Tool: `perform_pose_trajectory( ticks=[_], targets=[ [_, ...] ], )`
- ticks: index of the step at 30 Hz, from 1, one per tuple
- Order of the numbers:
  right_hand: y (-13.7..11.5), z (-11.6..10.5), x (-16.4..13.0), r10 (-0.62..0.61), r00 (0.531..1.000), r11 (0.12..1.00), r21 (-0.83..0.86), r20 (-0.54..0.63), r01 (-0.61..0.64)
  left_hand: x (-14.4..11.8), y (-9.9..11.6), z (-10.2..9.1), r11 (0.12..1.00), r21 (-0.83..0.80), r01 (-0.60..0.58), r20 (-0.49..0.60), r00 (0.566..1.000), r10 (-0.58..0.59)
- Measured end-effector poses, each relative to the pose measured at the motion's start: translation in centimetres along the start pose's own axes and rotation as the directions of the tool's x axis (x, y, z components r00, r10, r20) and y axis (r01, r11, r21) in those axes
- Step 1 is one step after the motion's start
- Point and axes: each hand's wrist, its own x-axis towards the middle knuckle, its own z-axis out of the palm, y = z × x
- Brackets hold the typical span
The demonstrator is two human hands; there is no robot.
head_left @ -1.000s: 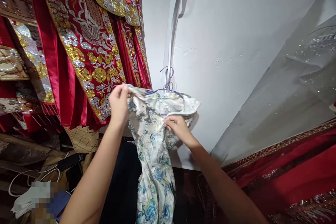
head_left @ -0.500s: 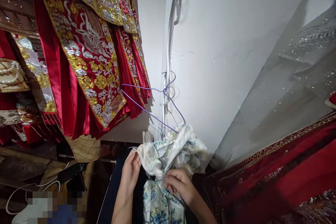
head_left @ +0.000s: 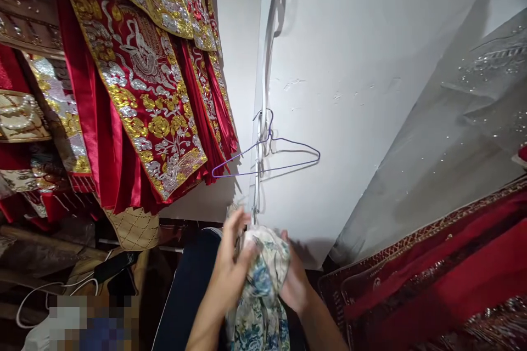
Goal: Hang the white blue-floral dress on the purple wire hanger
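Note:
A white garment with blue and green flowers (head_left: 263,307) hangs bunched low in front of me, its upper part smeared by motion. My left hand (head_left: 231,255) is at its left edge, fingers stretched up and apart, the thumb against the fabric. On the other side my right hand (head_left: 295,279) holds the garment, with most of its fingers hidden behind the cloth. Above both hands, a thin purple wire hanger (head_left: 288,168) hangs bare from a white upright strip (head_left: 265,71) on the wall.
Red robes with gold and silver embroidery (head_left: 140,77) hang at the left. To the right are a sheer sequinned cloth (head_left: 461,126) and dark red fabric (head_left: 432,274). A white cable (head_left: 24,301) and a black object (head_left: 115,269) lie at the lower left.
The garment has come off the hanger and moved down toward me. The hanger has swung round and hangs level. My left hand has moved right and my right hand to the garment's right side.

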Motion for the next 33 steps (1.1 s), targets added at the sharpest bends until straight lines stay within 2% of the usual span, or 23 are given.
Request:
perform_pose_trajectory(
  ticks=[1, 2, 3, 5, 6, 7, 9, 10, 12, 13, 14, 15, 17, 18, 19, 20, 21, 23, 25, 28, 30, 31, 33],
  targets=[
    [-1.1, -0.1, 0.1, 0.01, 0.999, 1.0, -0.024, 0.051, -0.009, 0.7, -0.2, -0.6, 1.0, 0.017, -0.024, -0.009, 1.0, 0.024],
    [-2.5, -0.2, 0.2, 0.015, 0.994, 0.996, -0.084, 0.112, -0.006, 1.5, -0.4, -1.2, 0.998, 0.046, -0.034, 0.04, 0.999, 0.032],
    [-4.2, -0.4, 0.4, 0.015, 0.985, 0.984, -0.175, 0.174, 0.016, 2.2, -0.6, -1.8, 0.996, 0.084, -0.033, 0.137, 0.99, 0.021],
    [-8.0, -0.9, 0.9, -0.012, 0.967, 0.921, -0.375, 0.254, 0.109, 3.4, -0.5, -3.0, 0.981, 0.192, -0.04, 0.36, 0.932, -0.033],
    [-9.9, -1.2, 1.2, -0.041, 0.965, 0.874, -0.459, 0.26, 0.161, 3.8, -0.2, -3.5, 0.966, 0.253, -0.06, 0.437, 0.898, -0.058],
    [-11.7, -1.4, 1.6, -0.12, 0.969, 0.847, -0.486, 0.216, 0.214, 4.0, 0.1, -4.0, 0.946, 0.313, -0.087, 0.481, 0.873, -0.079],
    [-14.6, -1.8, 2.6, -0.302, 0.942, 0.809, -0.482, 0.15, 0.336, 4.0, 1.0, -5.0, 0.902, 0.416, -0.118, 0.532, 0.835, -0.136],
    [-15.5, -1.9, 3.1, -0.371, 0.92, 0.809, -0.442, 0.127, 0.388, 3.8, 1.4, -5.6, 0.886, 0.449, -0.112, 0.567, 0.803, -0.186],
    [-16.2, -1.7, 4.1, -0.454, 0.882, 0.819, -0.332, 0.125, 0.468, 3.2, 2.4, -6.7, 0.864, 0.494, -0.1, 0.65, 0.702, -0.29],
    [-16.1, -1.3, 4.4, -0.466, 0.871, 0.824, -0.284, 0.155, 0.491, 3.0, 2.8, -7.2, 0.852, 0.513, -0.103, 0.671, 0.667, -0.324],
    [-15.7, -0.9, 4.6, -0.464, 0.861, 0.823, -0.26, 0.206, 0.506, 2.9, 3.2, -7.5, 0.843, 0.527, -0.108, 0.667, 0.667, -0.332],
    [-15.2, -0.3, 4.6, -0.437, 0.854, 0.817, -0.273, 0.283, 0.508, 2.8, 3.5, -7.8, 0.839, 0.533, -0.11, 0.635, 0.708, -0.31],
    [-14.1, 1.0, 4.4, -0.328, 0.836, 0.771, -0.386, 0.44, 0.506, 3.1, 4.0, -7.8, 0.862, 0.498, -0.097, 0.497, 0.846, -0.192],
    [-13.7, 1.7, 4.1, -0.261, 0.826, 0.733, -0.454, 0.5, 0.506, 3.4, 4.2, -7.5, 0.886, 0.455, -0.089, 0.431, 0.893, -0.131],
    [-13.5, 2.3, 3.8, -0.2, 0.816, 0.694, -0.509, 0.542, 0.509, 3.8, 4.3, -7.1, 0.911, 0.403, -0.088, 0.399, 0.913, -0.088],
    [-13.4, 2.7, 3.5, -0.154, 0.808, 0.66, -0.549, 0.569, 0.513, 4.1, 4.4, -6.7, 0.931, 0.354, -0.092, 0.409, 0.91, -0.065],
    [-13.6, 3.0, 3.3, -0.127, 0.805, 0.634, -0.576, 0.58, 0.516, 4.4, 4.4, -6.2, 0.945, 0.314, -0.09, 0.456, 0.887, -0.067],
    [-14.3, 2.9, 3.1, -0.144, 0.82, 0.603, -0.608, 0.554, 0.516, 4.9, 4.3, -5.5, 0.961, 0.272, -0.059, 0.6, 0.79, -0.122],
    [-15.0, 2.2, 3.2, -0.255, 0.83, 0.578, -0.61, 0.496, 0.543, 5.0, 3.8, -5.5, 0.957, 0.291, -0.011, 0.699, 0.685, -0.205],
    [-15.2, 0.3, 4.5, -0.431, 0.781, 0.552, -0.553, 0.452, 0.624, 4.8, 2.7, -6.8, 0.887, 0.462, 0.012, 0.713, 0.589, -0.38],
    [-14.5, -0.9, 5.9, -0.522, 0.757, 0.513, -0.564, 0.393, 0.647, 4.4, 1.8, -8.1, 0.757, 0.653, -0.019, 0.623, 0.582, -0.522],
    [-13.9, -1.5, 6.7, -0.565, 0.744, 0.471, -0.601, 0.356, 0.646, 4.2, 1.4, -8.8, 0.663, 0.748, -0.037, 0.545, 0.606, -0.58],
    [-12.8, -2.5, 8.5, -0.62, 0.711, 0.319, -0.721, 0.332, 0.615, 3.8, 0.6, -9.9, 0.457, 0.888, -0.052, 0.362, 0.692, -0.625]
  ],
)
